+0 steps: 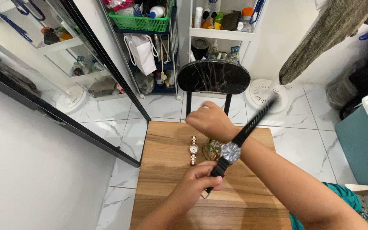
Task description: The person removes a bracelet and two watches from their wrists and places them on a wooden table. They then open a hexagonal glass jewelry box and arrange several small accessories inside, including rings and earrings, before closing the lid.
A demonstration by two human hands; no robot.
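My left hand (196,182) pinches the lower strap of a black-strapped wristwatch (231,152) with a round silver face. The watch lies against the underside of my right wrist, and its upper strap sticks up to the right, blurred. My right hand (209,121) hovers over the far part of the small wooden table (162,200), its fingers curled with nothing in them. On the table, just left of my right forearm, lies a rose-gold bracelet watch (193,150). A small clear glass bottle (211,149) stands beside it, partly hidden by my arm.
A black chair (213,76) stands at the table's far edge. Behind it are a cluttered shelf with a green basket (143,21) and a white shelf (222,32). A mirror (43,64) leans on the left wall. A teal bin (363,145) stands at right, on white marble floor.
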